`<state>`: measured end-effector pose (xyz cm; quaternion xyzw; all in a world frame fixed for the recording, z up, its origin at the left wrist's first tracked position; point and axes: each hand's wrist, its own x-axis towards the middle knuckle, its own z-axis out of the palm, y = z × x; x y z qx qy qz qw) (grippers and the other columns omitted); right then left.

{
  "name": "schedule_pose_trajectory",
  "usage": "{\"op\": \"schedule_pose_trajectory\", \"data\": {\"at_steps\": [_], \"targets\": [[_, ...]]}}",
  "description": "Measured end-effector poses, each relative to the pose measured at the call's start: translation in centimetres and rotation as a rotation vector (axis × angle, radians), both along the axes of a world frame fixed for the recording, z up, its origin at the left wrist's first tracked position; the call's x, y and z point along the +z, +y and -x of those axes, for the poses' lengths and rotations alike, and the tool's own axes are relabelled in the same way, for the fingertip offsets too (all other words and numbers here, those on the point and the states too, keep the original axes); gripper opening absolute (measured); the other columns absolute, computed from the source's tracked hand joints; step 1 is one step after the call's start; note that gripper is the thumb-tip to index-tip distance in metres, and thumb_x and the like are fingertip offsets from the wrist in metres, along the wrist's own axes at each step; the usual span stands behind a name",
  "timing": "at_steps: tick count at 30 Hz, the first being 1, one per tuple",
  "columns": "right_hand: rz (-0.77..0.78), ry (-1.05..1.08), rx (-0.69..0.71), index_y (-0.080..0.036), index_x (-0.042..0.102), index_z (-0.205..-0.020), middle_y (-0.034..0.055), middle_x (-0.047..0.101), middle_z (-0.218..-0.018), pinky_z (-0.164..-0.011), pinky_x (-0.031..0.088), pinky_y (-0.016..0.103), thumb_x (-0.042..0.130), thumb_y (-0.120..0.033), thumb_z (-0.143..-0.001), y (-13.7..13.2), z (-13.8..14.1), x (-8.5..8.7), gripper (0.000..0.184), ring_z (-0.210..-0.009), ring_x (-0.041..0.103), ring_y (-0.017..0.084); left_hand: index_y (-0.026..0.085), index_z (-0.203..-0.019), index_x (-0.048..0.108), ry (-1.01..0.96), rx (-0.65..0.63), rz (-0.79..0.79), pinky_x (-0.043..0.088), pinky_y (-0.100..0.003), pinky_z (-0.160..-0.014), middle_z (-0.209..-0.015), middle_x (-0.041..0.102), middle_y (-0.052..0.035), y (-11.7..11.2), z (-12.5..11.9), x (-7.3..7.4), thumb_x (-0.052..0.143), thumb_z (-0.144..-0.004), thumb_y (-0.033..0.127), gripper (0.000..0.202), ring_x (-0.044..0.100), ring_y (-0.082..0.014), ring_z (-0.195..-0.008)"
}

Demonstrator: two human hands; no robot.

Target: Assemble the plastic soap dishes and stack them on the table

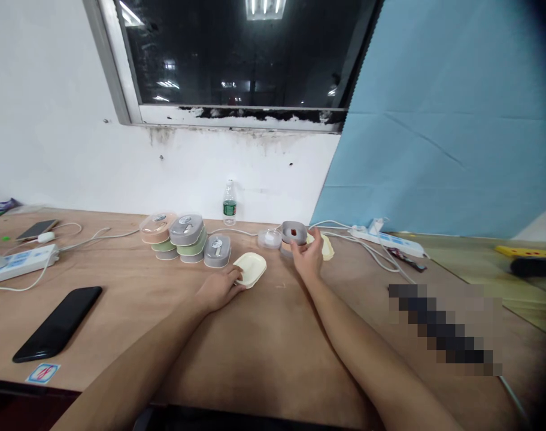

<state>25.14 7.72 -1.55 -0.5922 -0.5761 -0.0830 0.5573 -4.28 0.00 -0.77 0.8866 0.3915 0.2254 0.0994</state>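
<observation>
My left hand (221, 288) pinches the near left edge of a shallow cream-coloured plastic tray (254, 269), which is low over the table. My right hand (309, 256) is at a stack of small plastic boxes, thumb in front and fingers round the right side of the grey top box (291, 228). A reddish-brown spot shows in that box. Under it is an orange-pink box, partly hidden by my thumb. Behind my right hand lies another cream piece (327, 246). Left of the stack is a clear, low container (269, 239).
Lidded lunch boxes stand stacked on the left: an orange-topped stack (158, 228), a grey-topped stack (186, 230) and a single grey box (218, 250). Behind are a bottle (229, 206), cables and a power strip (390, 241). A black phone (60, 323) lies front left; a blurred dark object lies right.
</observation>
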Motion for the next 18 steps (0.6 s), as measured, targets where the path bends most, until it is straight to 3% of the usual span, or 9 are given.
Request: {"op": "schedule_pose_trajectory", "data": {"at_steps": [4, 8, 12, 15, 18], "targets": [[-0.132, -0.221, 0.314, -0.016, 0.036, -0.135, 0.0146, 0.06, -0.111, -0.077, 0.052, 0.041, 0.059, -0.04, -0.083, -1.8, 3.6, -0.4, 0.062, -0.093, 0.06, 0.025, 0.021, -0.102, 0.055, -0.103, 0.033, -0.115, 0.051, -0.036, -0.086, -0.121, 0.057, -0.0085, 0.0, -0.2, 0.0, 0.047, -0.094, 0.039, 0.021, 0.06, -0.022, -0.104], [-0.23, -0.282, 0.49, -0.02, 0.045, -0.116, 0.008, 0.061, -0.094, -0.065, 0.052, 0.034, 0.058, -0.032, -0.084, -3.7, 7.6, -1.0, 0.036, -0.072, 0.058, 0.018, 0.02, -0.105, 0.052, -0.273, 0.079, -0.212, 0.052, -0.034, -0.082, -0.113, 0.056, -0.0091, 0.2, -0.1, -0.2, 0.046, -0.095, 0.035, 0.019, 0.061, -0.0184, -0.094], [-0.302, -0.344, 0.649, -0.021, 0.046, -0.11, 0.0089, 0.061, -0.096, -0.066, 0.053, 0.034, 0.062, -0.032, -0.081, -4.8, 9.6, -0.7, 0.034, -0.079, 0.06, 0.02, 0.019, -0.103, 0.05, -0.45, 0.109, -0.261, 0.051, -0.033, -0.081, -0.103, 0.056, -0.0079, 0.1, -0.1, -0.2, 0.043, -0.096, 0.031, 0.015, 0.059, -0.0172, -0.089], [-0.206, -0.437, 0.716, -0.021, 0.049, -0.111, 0.0105, 0.062, -0.102, -0.073, 0.054, 0.036, 0.064, -0.036, -0.081, -5.3, 9.8, -0.3, 0.037, -0.091, 0.061, 0.022, 0.02, -0.105, 0.05, -0.481, 0.005, -0.22, 0.05, -0.034, -0.084, -0.103, 0.058, -0.0082, -0.4, -0.2, 0.0, 0.037, -0.098, 0.027, 0.016, 0.058, -0.0185, -0.095], [-0.191, -0.513, 0.708, -0.02, 0.053, -0.108, 0.0103, 0.064, -0.102, -0.077, 0.053, 0.035, 0.058, -0.033, -0.086, -5.4, 9.5, -0.2, 0.026, -0.094, 0.062, 0.022, 0.021, -0.11, 0.05, -0.429, -0.063, -0.15, 0.05, -0.035, -0.087, -0.107, 0.059, -0.0092, -0.8, -0.5, 0.3, 0.032, -0.098, 0.026, 0.022, 0.058, -0.0194, -0.099]]}}
